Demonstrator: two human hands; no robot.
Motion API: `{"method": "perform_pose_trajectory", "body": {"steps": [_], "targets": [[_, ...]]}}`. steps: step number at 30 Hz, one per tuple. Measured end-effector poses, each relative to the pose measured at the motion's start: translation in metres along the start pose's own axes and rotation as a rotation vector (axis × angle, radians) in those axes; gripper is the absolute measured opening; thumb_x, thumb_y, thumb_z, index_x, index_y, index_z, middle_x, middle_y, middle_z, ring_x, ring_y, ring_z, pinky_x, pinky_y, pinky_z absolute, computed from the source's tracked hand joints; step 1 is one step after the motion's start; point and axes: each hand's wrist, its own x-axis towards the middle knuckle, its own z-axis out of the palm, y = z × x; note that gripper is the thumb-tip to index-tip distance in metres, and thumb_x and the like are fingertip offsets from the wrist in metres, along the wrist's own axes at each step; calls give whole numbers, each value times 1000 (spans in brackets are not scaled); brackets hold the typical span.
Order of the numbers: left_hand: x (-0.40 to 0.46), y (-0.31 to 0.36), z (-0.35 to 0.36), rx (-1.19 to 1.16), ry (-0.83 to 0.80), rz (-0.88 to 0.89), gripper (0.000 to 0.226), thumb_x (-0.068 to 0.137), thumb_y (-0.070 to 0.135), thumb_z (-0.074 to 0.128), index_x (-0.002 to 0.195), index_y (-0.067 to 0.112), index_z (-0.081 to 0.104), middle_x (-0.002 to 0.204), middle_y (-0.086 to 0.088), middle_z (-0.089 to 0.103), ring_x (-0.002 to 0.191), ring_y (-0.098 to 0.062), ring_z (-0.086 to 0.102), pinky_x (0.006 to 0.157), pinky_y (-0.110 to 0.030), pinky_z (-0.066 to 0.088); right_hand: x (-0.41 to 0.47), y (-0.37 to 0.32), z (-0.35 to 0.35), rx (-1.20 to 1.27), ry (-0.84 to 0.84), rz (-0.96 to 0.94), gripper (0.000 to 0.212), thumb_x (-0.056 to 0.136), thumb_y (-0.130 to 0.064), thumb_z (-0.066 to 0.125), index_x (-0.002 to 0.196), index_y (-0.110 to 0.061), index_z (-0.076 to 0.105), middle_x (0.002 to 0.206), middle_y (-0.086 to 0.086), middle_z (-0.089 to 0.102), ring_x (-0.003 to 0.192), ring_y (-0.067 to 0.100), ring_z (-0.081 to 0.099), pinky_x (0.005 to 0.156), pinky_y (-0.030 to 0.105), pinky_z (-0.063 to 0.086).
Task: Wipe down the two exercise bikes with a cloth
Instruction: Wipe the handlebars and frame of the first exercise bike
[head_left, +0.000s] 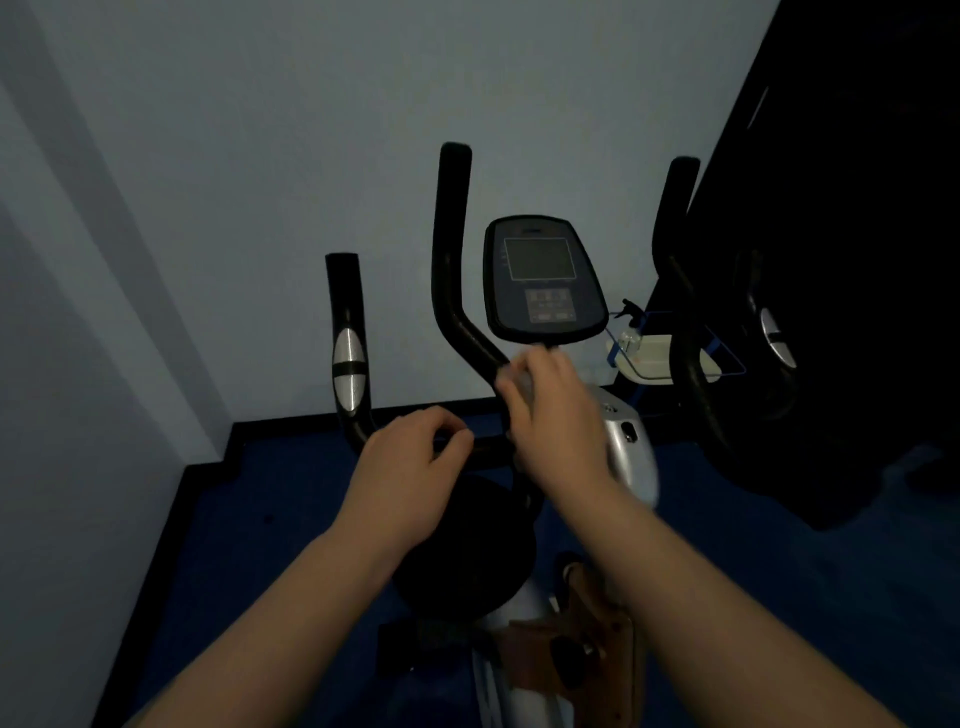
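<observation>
An exercise bike stands in front of me in a dim room, with a grey console (543, 280) on top. My left hand (410, 467) grips the black crossbar of the handlebar (488, 447) left of the stem. My right hand (550, 410), blurred by motion, holds a pale cloth (514, 376) pressed against the bend of the left inner handlebar (451, 249). Most of the cloth is hidden under the fingers. The outer left grip (348, 358) carries silver sensor plates. The right-side bars (675, 244) stand partly in shadow.
A blue wire basket (727, 358) with a spray bottle (631, 317) and a white object sits behind the bike at the right. A dark mass (841, 260) fills the right side. The pale wall (208, 208) is close behind; the floor (270, 519) is blue.
</observation>
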Motion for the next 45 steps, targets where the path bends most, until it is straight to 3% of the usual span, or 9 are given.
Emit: {"method": "perform_pose_trajectory", "body": {"steps": [6, 9, 12, 16, 23, 30, 38, 42, 45], "targets": [[2, -1, -1, 5, -19, 6, 21, 92, 40, 50, 102, 31, 65, 102, 9, 63, 90, -10, 58, 83, -33, 48, -34, 11, -26, 299, -180, 164, 22, 93, -47, 42, 81, -34, 55, 84, -10, 58, 78, -2, 55, 63, 18, 43], [1, -1, -1, -6, -6, 9, 22, 92, 39, 50, 101, 29, 66, 99, 9, 63, 91, -10, 57, 80, -31, 47, -22, 2, -32, 525, -127, 334, 35, 96, -44, 40, 82, -30, 68, 85, -8, 66, 83, 7, 63, 74, 24, 47], [0, -1, -1, -19, 6, 13, 21, 92, 38, 49, 100, 29, 66, 98, 13, 63, 93, -6, 56, 79, -28, 44, -57, 1, -11, 367, 1, 243, 13, 88, -41, 54, 96, -36, 63, 106, -12, 49, 100, 2, 50, 81, 22, 42], [2, -2, -1, -19, -2, 19, 23, 91, 40, 49, 100, 29, 67, 98, 12, 65, 94, -6, 57, 86, -34, 48, -71, 4, 5, 319, 79, 157, 25, 79, -53, 59, 101, -41, 56, 114, -10, 37, 110, 10, 41, 90, 21, 38], [2, -3, 0, -9, -19, 23, 23, 92, 40, 48, 101, 30, 66, 97, 13, 64, 93, -6, 56, 84, -31, 47, -13, -5, 8, 24, 90, -29, 17, 84, -27, 63, 81, -19, 48, 91, -3, 44, 76, 16, 50, 58, 30, 43], [0, -4, -1, -26, -10, 29, 22, 93, 39, 48, 100, 29, 66, 95, 13, 64, 88, -1, 56, 71, -18, 41, -77, 10, 2, 436, 172, 229, 14, 85, -31, 59, 76, -30, 48, 85, -5, 52, 77, 6, 53, 66, 25, 44], [-1, 0, -2, -19, -5, 8, 24, 94, 38, 48, 102, 26, 66, 98, 9, 64, 89, -4, 57, 73, -23, 43, 0, -8, -3, 188, 48, 123, 13, 93, -26, 51, 88, -15, 48, 94, 0, 48, 78, 13, 50, 68, 34, 45], [-2, -1, -3, -85, 51, 25, 19, 93, 38, 49, 99, 30, 65, 97, 14, 64, 89, 2, 57, 74, -17, 43, -61, 2, 0, 206, 92, 109, 10, 87, -31, 55, 84, -30, 46, 93, -10, 45, 83, -2, 47, 69, 12, 38], [-2, -1, -1, -109, 91, 57, 15, 92, 37, 50, 99, 34, 63, 99, 18, 62, 93, 4, 55, 76, -14, 41, -41, 5, 3, 183, 75, 112, 13, 91, -32, 53, 82, -28, 44, 90, -14, 44, 84, -5, 48, 62, 13, 36]]}}
